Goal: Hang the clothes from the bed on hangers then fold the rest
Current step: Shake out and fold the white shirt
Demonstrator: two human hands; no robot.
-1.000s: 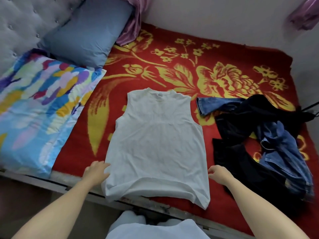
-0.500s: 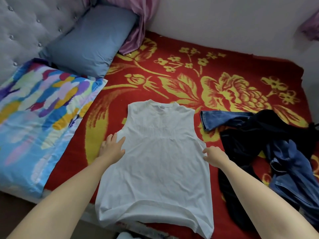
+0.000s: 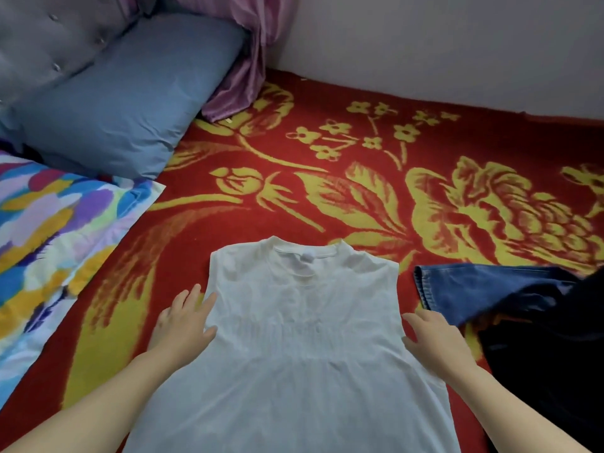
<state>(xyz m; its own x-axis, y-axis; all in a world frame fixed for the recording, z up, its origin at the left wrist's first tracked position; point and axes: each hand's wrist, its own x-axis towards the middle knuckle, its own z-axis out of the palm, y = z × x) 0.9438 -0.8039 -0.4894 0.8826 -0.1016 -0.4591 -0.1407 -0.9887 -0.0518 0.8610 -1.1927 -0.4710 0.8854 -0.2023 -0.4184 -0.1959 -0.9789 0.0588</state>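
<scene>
- Head view, looking down at a bed w/ a red woven blanket with a yellow flower pattern spread across it.
- White sleeveless cotton shirt lies flat on the blanket, centre-bottom of the view, neckline pointing away from the person, hem running out of view at the bottom.
- Left hand: fingers straight & slightly spread, palm down. It rests at the shirt's left edge just below the armhole, fingertips touching the fabric, gripping nothing.
- Right hand: fingers loosely extended, palm down on the shirt's right edge, about level w/ the left hand. Nothing pinched as far as can be seen.
- Right of the shirt, apart from it: blue denim jeans leg, cuff end towards the shirt. A dark navy crumpled garment lies partly over it.
- Top left: plain blue pillow leaning on a grey tufted headboard.
- Left edge: pillow in a multicolour brushstroke print, in front of the blue one.
- Purple curtain fabric hangs in the corner beside the blue pillow; white wall behind the bed.
</scene>
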